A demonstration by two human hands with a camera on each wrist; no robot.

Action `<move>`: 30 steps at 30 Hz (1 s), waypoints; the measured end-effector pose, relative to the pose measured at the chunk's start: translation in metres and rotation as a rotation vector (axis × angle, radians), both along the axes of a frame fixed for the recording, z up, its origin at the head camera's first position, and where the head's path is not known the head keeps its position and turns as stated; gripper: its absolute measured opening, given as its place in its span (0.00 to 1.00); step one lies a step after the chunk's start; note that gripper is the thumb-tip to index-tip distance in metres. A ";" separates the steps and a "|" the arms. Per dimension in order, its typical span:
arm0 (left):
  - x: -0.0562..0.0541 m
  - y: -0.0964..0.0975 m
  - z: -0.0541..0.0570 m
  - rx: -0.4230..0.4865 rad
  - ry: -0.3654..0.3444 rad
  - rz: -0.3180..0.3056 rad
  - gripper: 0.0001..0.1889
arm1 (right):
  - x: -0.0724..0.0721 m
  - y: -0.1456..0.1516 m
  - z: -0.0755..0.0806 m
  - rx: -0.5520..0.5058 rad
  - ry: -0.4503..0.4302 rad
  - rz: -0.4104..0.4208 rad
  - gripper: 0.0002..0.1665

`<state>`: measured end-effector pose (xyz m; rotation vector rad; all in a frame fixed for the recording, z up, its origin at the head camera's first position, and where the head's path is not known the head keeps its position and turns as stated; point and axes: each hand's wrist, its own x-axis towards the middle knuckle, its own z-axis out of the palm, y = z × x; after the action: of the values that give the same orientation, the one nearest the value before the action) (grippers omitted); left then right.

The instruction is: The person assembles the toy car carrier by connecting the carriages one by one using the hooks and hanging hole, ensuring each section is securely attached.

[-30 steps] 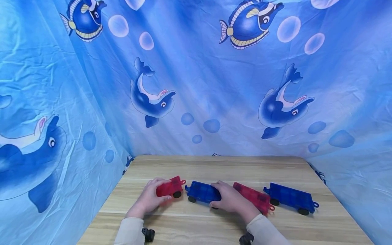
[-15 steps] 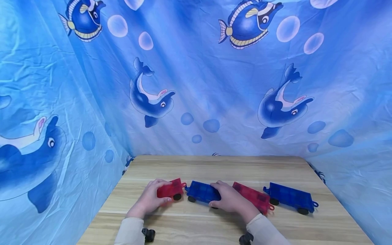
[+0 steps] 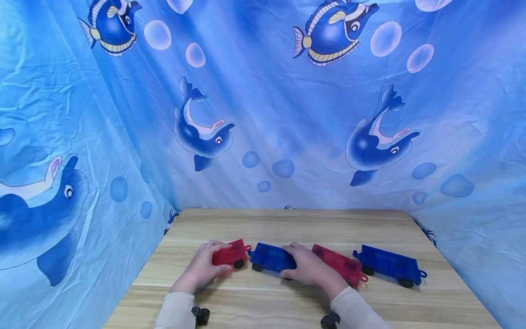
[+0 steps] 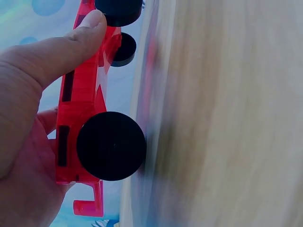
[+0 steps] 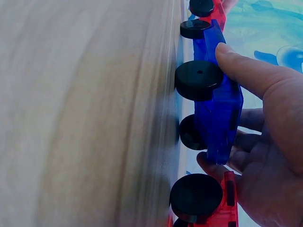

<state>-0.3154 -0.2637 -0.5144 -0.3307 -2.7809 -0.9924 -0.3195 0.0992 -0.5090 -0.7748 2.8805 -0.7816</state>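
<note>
My left hand (image 3: 201, 266) grips a see-through red toy train car (image 3: 232, 254) with black wheels, thumb on its near side; its rear part is hidden by the hand. In the left wrist view the red car's wheels (image 4: 111, 146) are right at the tabletop. The ring (image 3: 248, 248) at its right end overlaps the hook (image 3: 251, 253) of a blue toy train car (image 3: 271, 258) in the head view. My right hand (image 3: 307, 266) grips that blue car by its right end, thumb on the near side and fingers behind, as the right wrist view shows.
A second red car (image 3: 334, 262) stands partly behind my right forearm. At the right, a second blue car (image 3: 389, 262) has its hook end against that red car in view. All are on a wooden table (image 3: 255, 297), backed by a blue sea-print cloth (image 3: 271, 114).
My left hand has brought the red car slightly right and toward me, so its ring now meets the blue car's hook in view. The right hand and other cars stay nearly still.
</note>
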 end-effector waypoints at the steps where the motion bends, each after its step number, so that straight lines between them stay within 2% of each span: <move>1: 0.000 0.000 0.000 0.000 0.001 -0.001 0.33 | 0.000 0.000 0.000 -0.001 0.001 0.002 0.50; 22: -0.001 0.000 -0.001 0.001 0.000 -0.009 0.32 | -0.001 0.001 0.000 -0.011 -0.004 0.031 0.50; 30: 0.000 -0.002 0.000 -0.010 -0.005 -0.009 0.32 | -0.001 0.000 -0.002 -0.005 -0.017 0.018 0.51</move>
<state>-0.3155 -0.2654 -0.5148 -0.3432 -2.7920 -0.9822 -0.3206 0.0997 -0.5109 -0.7894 2.8541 -0.7905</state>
